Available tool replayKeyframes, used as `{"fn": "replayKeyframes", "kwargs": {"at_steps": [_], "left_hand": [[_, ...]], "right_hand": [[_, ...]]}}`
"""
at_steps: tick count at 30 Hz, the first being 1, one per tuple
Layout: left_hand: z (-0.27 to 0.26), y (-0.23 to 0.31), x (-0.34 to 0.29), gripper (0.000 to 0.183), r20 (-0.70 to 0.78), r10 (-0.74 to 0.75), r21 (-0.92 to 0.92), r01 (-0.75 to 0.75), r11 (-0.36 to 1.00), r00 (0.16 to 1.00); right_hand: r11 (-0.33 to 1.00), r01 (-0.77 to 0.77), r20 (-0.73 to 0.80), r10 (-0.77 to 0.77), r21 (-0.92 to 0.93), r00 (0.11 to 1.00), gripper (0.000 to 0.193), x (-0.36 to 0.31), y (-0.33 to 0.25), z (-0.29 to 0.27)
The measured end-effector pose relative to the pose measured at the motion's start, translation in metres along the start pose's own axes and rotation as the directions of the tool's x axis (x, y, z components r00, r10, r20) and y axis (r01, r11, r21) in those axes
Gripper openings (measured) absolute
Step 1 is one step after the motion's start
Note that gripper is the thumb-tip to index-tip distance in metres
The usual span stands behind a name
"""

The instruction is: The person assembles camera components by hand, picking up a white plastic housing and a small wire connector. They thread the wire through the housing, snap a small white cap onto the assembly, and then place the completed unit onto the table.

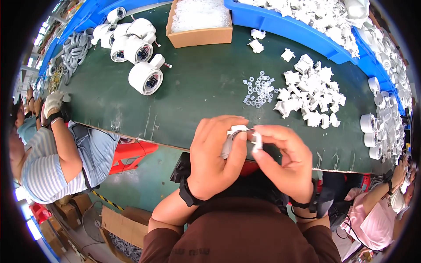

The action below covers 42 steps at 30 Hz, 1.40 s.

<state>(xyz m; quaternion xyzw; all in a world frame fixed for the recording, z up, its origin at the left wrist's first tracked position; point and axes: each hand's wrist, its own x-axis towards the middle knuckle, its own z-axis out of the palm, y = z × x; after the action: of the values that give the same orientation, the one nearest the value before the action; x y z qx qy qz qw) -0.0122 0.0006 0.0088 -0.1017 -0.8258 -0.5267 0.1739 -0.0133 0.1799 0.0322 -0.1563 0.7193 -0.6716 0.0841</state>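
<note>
Both hands meet over the table's near edge. My left hand (209,160) is closed around a white plastic part (227,147), mostly hidden by the fingers and thumb. Between the thumb and fingers of my right hand (287,160) is a small white plastic clip (257,143), close beside that part. A thin dark line runs between the two hands; I cannot tell what it is. Beyond my hands lie a small pile of clear plastic rings (259,90) and, to its right, a larger heap of white plastic brackets (310,90).
White camera housings (146,79) stand at the back left of the green table (197,87). A cardboard box (201,38) of small clear parts and a blue bin (289,26) of white pieces line the far side. White round caps (368,123) sit at right. Co-workers sit on both sides.
</note>
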Motion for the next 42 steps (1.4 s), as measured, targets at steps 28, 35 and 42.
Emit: {"fn": "replayKeyframes", "kwargs": {"at_steps": [28,35,42], "left_hand": [[0.011,-0.008,-0.007,0.033,0.004,0.182,0.162,-0.181,0.97,0.983],[0.004,-0.01,-0.006,0.029,-0.018,0.199,0.109,-0.196,0.975,0.98],[-0.013,-0.008,0.002,0.026,0.111,0.159,0.208,-0.179,0.962,0.981]], "right_hand": [[0.964,0.218,-0.209,-0.247,-0.152,0.946,0.042,-0.005,0.03,0.031],[0.976,0.171,-0.181,-0.195,-0.137,0.964,0.025,0.002,0.024,0.012],[0.796,0.141,-0.113,-0.253,-0.589,0.961,0.016,0.034,0.02,-0.023]]}}
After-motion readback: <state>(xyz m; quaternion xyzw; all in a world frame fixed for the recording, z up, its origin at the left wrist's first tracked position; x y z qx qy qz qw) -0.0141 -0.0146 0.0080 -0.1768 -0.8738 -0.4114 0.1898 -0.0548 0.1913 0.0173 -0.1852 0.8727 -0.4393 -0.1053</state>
